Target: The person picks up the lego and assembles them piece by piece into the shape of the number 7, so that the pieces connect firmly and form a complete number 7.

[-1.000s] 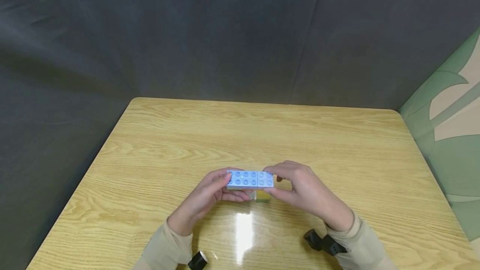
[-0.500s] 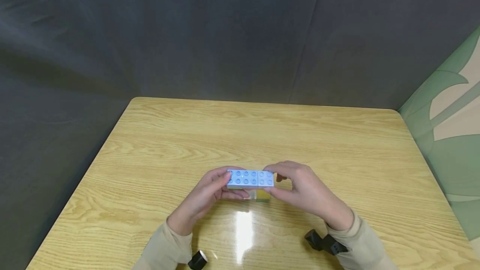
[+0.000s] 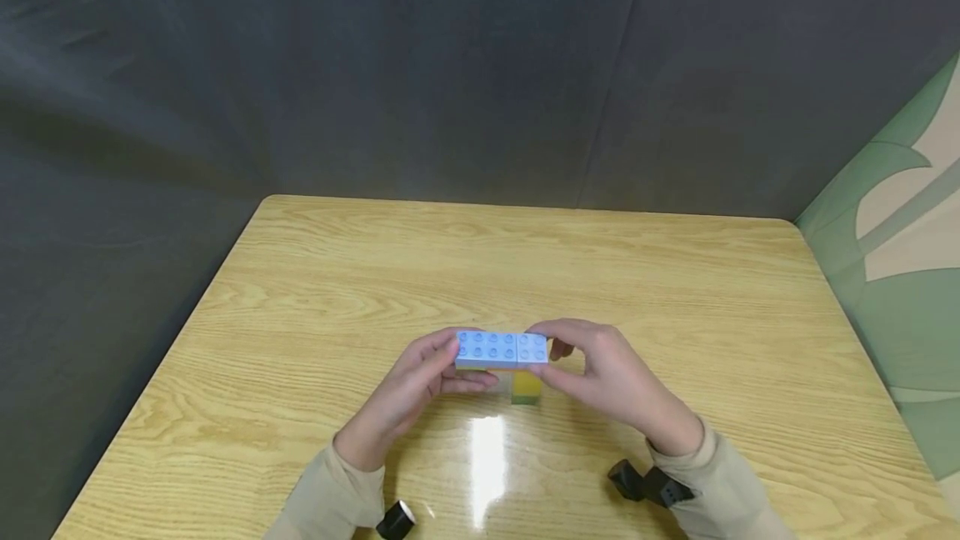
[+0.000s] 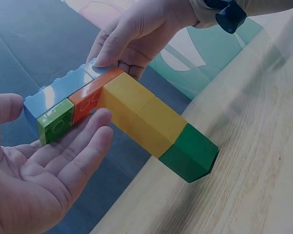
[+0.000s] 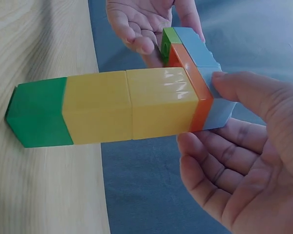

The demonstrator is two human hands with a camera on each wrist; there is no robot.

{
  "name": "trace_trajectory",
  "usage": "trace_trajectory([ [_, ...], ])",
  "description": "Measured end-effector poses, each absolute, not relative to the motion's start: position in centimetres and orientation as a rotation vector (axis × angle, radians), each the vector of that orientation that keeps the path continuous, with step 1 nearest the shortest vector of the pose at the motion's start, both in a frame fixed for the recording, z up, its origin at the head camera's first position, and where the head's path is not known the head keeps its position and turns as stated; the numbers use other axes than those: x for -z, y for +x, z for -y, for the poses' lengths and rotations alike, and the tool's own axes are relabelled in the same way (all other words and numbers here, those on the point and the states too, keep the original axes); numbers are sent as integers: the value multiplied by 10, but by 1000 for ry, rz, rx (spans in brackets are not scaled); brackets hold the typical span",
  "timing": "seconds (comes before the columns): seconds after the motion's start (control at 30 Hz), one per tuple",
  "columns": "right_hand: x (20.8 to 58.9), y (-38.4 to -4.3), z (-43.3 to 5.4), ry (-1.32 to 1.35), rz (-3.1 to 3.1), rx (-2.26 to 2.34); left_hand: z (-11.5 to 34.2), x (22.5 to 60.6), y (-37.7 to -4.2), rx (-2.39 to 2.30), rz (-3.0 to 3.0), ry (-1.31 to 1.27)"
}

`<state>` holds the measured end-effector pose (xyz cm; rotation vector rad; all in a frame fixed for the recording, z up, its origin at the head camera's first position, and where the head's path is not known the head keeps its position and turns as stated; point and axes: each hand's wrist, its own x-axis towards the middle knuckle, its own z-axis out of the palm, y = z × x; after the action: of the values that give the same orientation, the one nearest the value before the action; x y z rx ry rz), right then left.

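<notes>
A toy brick build hangs between both hands above or on the table; whether its foot touches the wood I cannot tell. Along its top run a long light blue brick (image 3: 486,346) and a small light blue brick (image 3: 532,348). Below them are an orange brick (image 4: 90,95) and a light green brick (image 4: 56,121). Two yellow bricks (image 5: 129,105) and a dark green brick (image 5: 41,112) form a column under the right end. My left hand (image 3: 416,373) holds the left end, fingers beneath. My right hand (image 3: 611,369) pinches the small blue brick between thumb and fingers.
The wooden table (image 3: 337,265) spreads out around the hands. A dark cloth (image 3: 450,73) hangs behind and to the left. At the right stands a green patterned panel (image 3: 911,273). Black wrist devices (image 3: 648,486) sit by the sleeves.
Both hands and the brick build have shifted slightly away from the person. More of the yellow and dark green column shows below the blue bricks. Both grips look the same.
</notes>
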<state>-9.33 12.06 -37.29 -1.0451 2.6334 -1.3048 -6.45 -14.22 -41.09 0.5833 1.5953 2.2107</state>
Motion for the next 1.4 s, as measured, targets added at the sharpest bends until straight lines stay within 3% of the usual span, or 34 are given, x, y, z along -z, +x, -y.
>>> trace_trajectory([
  [0.6,382,-107,-121,-849,-2577,1492,142,407,-64,-2224,-1759,460],
  [1.0,392,-118,-119,-658,-2591,1595,141,411,-62,-2194,-1909,617],
  [1.4,404,-122,-118,-441,-2465,1766,137,413,-66,-2081,-2016,577],
])
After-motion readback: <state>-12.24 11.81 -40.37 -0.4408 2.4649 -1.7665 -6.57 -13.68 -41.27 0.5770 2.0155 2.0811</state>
